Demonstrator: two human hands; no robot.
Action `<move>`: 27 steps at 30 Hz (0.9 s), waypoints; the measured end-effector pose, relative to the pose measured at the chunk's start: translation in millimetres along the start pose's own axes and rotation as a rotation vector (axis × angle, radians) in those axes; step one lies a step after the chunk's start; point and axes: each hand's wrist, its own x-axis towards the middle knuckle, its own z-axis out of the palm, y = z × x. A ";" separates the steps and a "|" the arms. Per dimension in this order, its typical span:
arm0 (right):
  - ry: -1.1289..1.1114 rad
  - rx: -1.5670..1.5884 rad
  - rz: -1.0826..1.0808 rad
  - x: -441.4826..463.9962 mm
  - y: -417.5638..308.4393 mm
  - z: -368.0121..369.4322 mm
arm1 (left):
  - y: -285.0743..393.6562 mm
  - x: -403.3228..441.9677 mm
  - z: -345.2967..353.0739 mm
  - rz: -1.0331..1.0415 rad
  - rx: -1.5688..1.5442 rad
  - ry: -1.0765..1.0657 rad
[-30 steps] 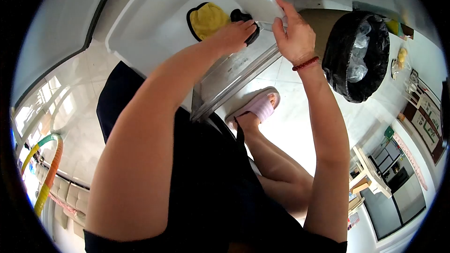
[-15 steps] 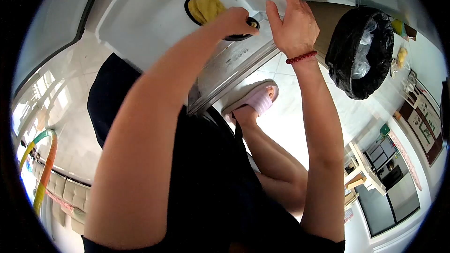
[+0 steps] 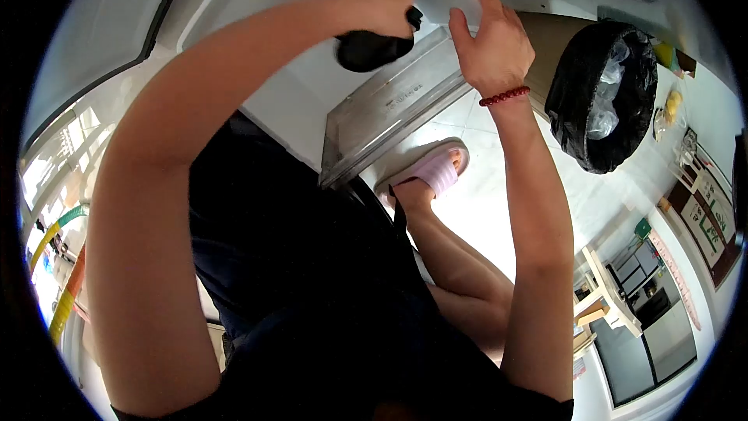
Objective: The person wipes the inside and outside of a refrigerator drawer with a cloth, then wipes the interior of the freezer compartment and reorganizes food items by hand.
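My left hand (image 3: 380, 1) is closed on a cleaning cloth (image 3: 372, 51) over the inside of a white drawer (image 3: 269, 70). Only the cloth's black side shows below my fingers, slightly blurred; the rest is hidden by the hand. The drawer has a clear front panel (image 3: 389, 109) with small markings on it. At the drawer's right corner lies my right hand (image 3: 496, 43), thumb spread away from stretched fingers, touching the edge. A red bead bracelet (image 3: 505, 97) circles that wrist.
Right of the drawer stands a bin lined with a black bag (image 3: 561, 109), with clear plastic inside. My foot in a pink slipper (image 3: 438, 173) is on the tiled floor below. A pale door panel (image 3: 93, 39) edges the left. A wooden stool (image 3: 612, 296) stands farther off.
My left hand has moved up and slightly left with the cloth, whose yellow side no longer shows. My left elbow has swung outward. The right hand stays at the drawer's corner.
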 end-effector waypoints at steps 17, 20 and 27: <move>0.008 0.012 -0.010 1.7 0.4 0.9 | 35.8 12.2 154.3 0.062 -0.077 0.494; 0.015 -0.007 -0.027 1.2 0.8 0.6 | 34.9 19.8 159.7 0.081 0.056 0.471; -0.012 -0.009 -0.030 0.9 -3.1 -2.8 | 40.9 30.8 151.4 -0.029 0.160 0.152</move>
